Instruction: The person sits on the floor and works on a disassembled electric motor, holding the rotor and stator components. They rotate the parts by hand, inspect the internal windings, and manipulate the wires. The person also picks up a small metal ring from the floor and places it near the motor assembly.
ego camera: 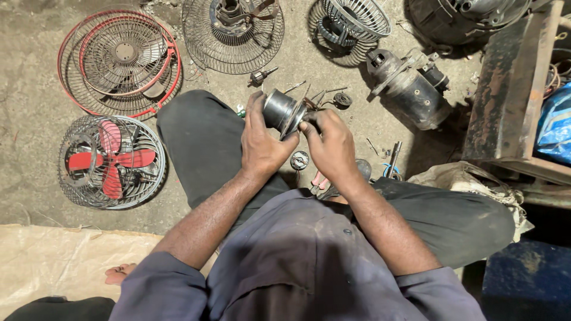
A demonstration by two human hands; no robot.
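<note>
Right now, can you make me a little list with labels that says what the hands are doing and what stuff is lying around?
Left hand: grips the small dark fan motor around its round body
Right hand: fingertips at the motor's rim
Person: seated on the ground, dark trousers, grey shirt
Floor, left: red-bladed fan in a wire cage; red-rimmed fan guard
Floor, top: two more wire fan guards
Floor, right of the hands: a bigger black motor
Far right: rusty metal frame
</note>
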